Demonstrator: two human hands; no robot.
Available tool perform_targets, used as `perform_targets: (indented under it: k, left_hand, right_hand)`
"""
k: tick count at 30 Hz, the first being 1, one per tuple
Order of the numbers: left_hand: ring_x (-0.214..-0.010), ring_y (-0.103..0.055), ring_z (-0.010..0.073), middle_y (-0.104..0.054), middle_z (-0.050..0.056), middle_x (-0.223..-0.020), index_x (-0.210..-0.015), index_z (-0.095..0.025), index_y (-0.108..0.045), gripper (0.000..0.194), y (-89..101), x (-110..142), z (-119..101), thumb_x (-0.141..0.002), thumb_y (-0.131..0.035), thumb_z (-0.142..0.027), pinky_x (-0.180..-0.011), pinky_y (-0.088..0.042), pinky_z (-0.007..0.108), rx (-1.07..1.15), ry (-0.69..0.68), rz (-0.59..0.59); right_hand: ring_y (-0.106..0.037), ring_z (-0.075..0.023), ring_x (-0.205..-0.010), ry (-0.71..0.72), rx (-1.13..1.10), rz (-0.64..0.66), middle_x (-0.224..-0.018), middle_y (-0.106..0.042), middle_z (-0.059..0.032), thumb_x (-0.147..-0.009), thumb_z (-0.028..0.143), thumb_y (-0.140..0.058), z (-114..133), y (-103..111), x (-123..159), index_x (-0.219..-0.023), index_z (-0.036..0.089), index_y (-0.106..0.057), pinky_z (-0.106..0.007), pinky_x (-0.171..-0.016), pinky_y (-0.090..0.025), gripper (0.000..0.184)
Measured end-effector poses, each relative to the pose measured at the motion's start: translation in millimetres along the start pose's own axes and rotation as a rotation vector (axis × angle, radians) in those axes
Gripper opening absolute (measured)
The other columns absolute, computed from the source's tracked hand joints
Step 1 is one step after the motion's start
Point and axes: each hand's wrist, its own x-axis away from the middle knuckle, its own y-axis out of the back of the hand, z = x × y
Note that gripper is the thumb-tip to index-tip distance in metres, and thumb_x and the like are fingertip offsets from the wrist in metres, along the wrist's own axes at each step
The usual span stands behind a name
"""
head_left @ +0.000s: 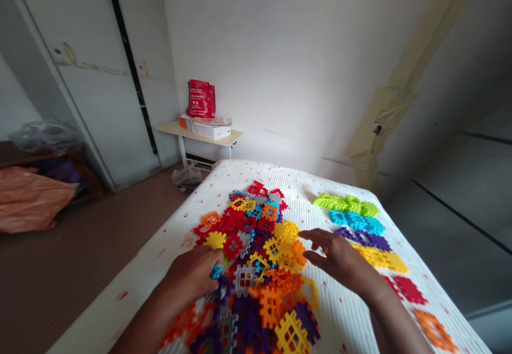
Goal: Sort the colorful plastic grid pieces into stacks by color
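A heap of interlocking plastic building blocks [245, 279] in mixed colours lies in front of me, many with window-like openings. At its left side my left hand [194, 273] curls around a blue block [216, 272], seen between thumb and fingers; the hand partly covers it. Just beyond those fingers is a yellow block [216, 240]. My right hand [330, 250] hovers at the heap's right edge, thumb and fingers apart, holding nothing. Its fingertips are close to the yellow blocks [287, 231] and an orange block [298, 252].
Right of the heap, blocks lie in rows by colour: green [346, 203], light blue [358, 222], purple [366, 239], yellow [382, 258], red [410, 289] and orange [435, 330]. All rest on a white spotted bed cover [296, 183]. A small table [172, 128] carries a red bag [200, 98].
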Motion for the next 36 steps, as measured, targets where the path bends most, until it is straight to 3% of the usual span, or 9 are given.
perform_targets:
  k: [6, 15, 23, 31, 36]
  left_hand:
    - [-0.075, -0.060, 0.0215, -0.065, 0.001, -0.076, -0.079, -0.024, -0.061, 0.028, 0.2, 3, -5, -0.060, -0.047, -0.010, -0.061, -0.031, 0.028, 0.021, -0.022, 0.003]
    - [-0.074, -0.059, 0.0178, -0.064, -0.001, -0.076, -0.082, -0.024, -0.062, 0.034, 6.4, 3, -4, -0.062, -0.042, -0.005, -0.060, -0.031, 0.025, 0.093, -0.024, 0.023]
    - [-0.069, -0.056, 0.0138, -0.062, -0.003, -0.075, -0.094, -0.025, -0.061, 0.038, 15.1, 6, -11, -0.064, -0.044, -0.008, -0.063, -0.037, 0.022, 0.278, -0.075, -0.132]
    - [-0.063, -0.051, 0.0111, -0.052, -0.004, -0.067, -0.076, -0.022, -0.052, 0.014, 7.4, 7, -39, -0.068, -0.050, -0.011, -0.061, -0.041, 0.020, 0.495, -0.277, -0.287]
    - [-0.065, -0.054, 0.0104, -0.056, -0.003, -0.069, -0.068, -0.022, -0.045, 0.016, -7.4, 3, -54, -0.072, -0.049, -0.006, -0.062, -0.042, 0.020, 0.483, -0.434, -0.432]
  right_hand:
    - [-0.064, -0.0169, -0.084, 0.024, 0.036, 0.007, -0.106, -0.066, -0.0064, -0.086, 0.027, -0.052, 0, -4, 1, -0.119, 0.023, -0.059, -0.028, -0.072, -0.051, 0.033]
    - [-0.064, -0.0185, -0.085, 0.004, 0.059, 0.038, -0.105, -0.066, -0.0079, -0.086, 0.024, -0.053, 4, -6, -1, -0.117, 0.020, -0.060, -0.028, -0.071, -0.050, 0.032]
    - [-0.064, -0.0190, -0.083, 0.008, 0.016, 0.028, -0.103, -0.067, -0.0081, -0.085, 0.025, -0.054, 2, -10, -3, -0.115, 0.021, -0.061, -0.029, -0.072, -0.050, 0.031]
    - [-0.060, -0.0187, -0.099, 0.201, -0.469, -0.115, -0.110, -0.064, -0.0081, -0.084, 0.037, -0.060, 33, -45, -11, -0.116, 0.020, -0.059, -0.030, -0.085, -0.048, 0.036]
    - [-0.059, -0.0214, -0.103, 0.178, -0.610, -0.169, -0.117, -0.060, -0.0096, -0.073, 0.042, -0.071, 51, -65, -15, -0.123, 0.021, -0.054, -0.033, -0.087, -0.048, 0.056]
